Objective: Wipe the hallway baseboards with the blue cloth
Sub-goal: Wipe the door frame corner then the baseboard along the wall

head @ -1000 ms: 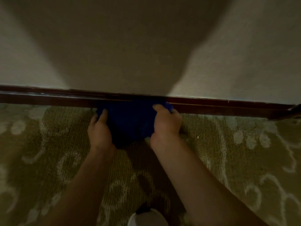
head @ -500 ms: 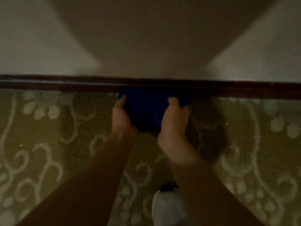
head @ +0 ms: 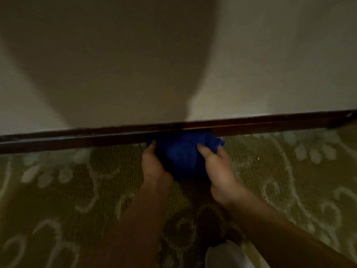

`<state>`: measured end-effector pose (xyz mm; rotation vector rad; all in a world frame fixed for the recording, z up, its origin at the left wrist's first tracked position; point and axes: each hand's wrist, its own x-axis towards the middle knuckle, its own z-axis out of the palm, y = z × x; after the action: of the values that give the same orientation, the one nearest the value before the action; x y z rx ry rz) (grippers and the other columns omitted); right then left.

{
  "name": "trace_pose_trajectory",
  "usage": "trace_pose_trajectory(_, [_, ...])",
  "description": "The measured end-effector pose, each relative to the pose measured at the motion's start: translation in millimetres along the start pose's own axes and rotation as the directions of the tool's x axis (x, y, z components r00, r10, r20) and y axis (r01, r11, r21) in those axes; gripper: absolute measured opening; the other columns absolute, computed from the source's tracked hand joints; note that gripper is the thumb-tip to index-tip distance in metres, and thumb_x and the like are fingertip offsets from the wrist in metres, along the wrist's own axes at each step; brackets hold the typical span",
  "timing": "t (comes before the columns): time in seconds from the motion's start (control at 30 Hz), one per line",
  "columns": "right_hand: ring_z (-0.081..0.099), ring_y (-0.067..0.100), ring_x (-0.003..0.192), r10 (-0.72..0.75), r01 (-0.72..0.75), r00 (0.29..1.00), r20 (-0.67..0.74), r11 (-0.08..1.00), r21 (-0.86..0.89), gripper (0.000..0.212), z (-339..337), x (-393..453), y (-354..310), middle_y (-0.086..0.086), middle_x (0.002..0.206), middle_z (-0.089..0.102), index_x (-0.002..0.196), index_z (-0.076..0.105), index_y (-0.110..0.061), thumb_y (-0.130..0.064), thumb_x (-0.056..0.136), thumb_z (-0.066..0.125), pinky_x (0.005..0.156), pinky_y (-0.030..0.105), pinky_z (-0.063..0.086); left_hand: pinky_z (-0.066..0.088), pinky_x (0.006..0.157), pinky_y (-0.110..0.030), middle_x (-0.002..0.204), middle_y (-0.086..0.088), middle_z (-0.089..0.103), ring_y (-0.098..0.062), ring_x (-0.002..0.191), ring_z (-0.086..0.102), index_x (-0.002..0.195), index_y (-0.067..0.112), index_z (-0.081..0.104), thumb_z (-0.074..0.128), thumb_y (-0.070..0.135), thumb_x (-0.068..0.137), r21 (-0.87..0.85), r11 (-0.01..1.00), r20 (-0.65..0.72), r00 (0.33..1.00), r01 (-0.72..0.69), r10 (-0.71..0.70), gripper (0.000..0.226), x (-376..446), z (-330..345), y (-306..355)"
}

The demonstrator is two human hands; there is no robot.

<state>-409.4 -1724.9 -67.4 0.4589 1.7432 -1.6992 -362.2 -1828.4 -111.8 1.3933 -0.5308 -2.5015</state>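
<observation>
Blue cloth (head: 180, 153) bunched against dark baseboard (head: 77, 137), gripped by fingers of left hand (head: 153, 164) and right hand (head: 218, 168); risk: loose right-hand fold dragging on carpet (head: 280, 171), missing upper ledge.

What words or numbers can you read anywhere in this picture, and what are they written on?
None: no words, numbers, labels or signs can be read.
The blue cloth, held by the left hand and the right hand against the dark baseboard, shows no print or tag.
The wall is plain.
The carpet has only pale swirls and flower shapes, not letters.
</observation>
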Motion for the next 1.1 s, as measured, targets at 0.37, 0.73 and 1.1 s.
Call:
trace_pose_trajectory(0.37, [0.061, 0.031, 0.103, 0.082, -0.087, 0.996, -0.033, 0.978, -0.191, 0.035, 44.0, -93.3, 3.3, 0.011, 0.122, 0.059, 0.127, 0.046, -0.014, -0.015, 0.094, 0.057, 0.077, 0.044, 0.055, 0.041, 0.108, -0.052, 0.145, -0.009, 0.049, -0.035, 0.127, 0.05, 0.145, 0.017, 0.045, 0.057, 0.026, 0.095, 0.211, 0.975, -0.211, 0.971, -0.066, 0.111, 0.052, -79.3, -48.4, 88.3])
trace_pose_trajectory(0.73, [0.067, 0.036, 0.092, 0.063, -0.057, 0.997, 0.041, 0.99, -0.133, 0.011, 101.7, -103.5, 12.5, 0.015, 0.106, 0.066, 0.107, 0.052, -0.015, -0.015, 0.096, 0.055, 0.072, 0.048, 0.058, 0.049, 0.099, -0.053, 0.122, -0.008, 0.06, -0.034, 0.113, 0.059, 0.133, 0.019, 0.052, 0.053, 0.019, 0.098, 0.495, 0.841, -0.12, 0.941, -0.219, 0.315, 0.035, -80.3, -119.4, 134.2])
trace_pose_trajectory(1.1, [0.065, 0.027, 0.104, 0.078, -0.076, 0.994, 0.077, 0.997, -0.033, 0.034, 144.9, -36.9, 75.2, 0.008, 0.116, 0.066, 0.121, 0.056, -0.018, -0.017, 0.089, 0.064, 0.096, 0.047, 0.052, 0.056, 0.074, -0.044, 0.133, -0.005, 0.061, -0.032, 0.11, 0.063, 0.14, 0.022, 0.05, 0.055, 0.043, 0.095, 0.132, 0.99, -0.114, 0.992, -0.04, 0.056, 0.05, 17.2, -170.3, 155.4])
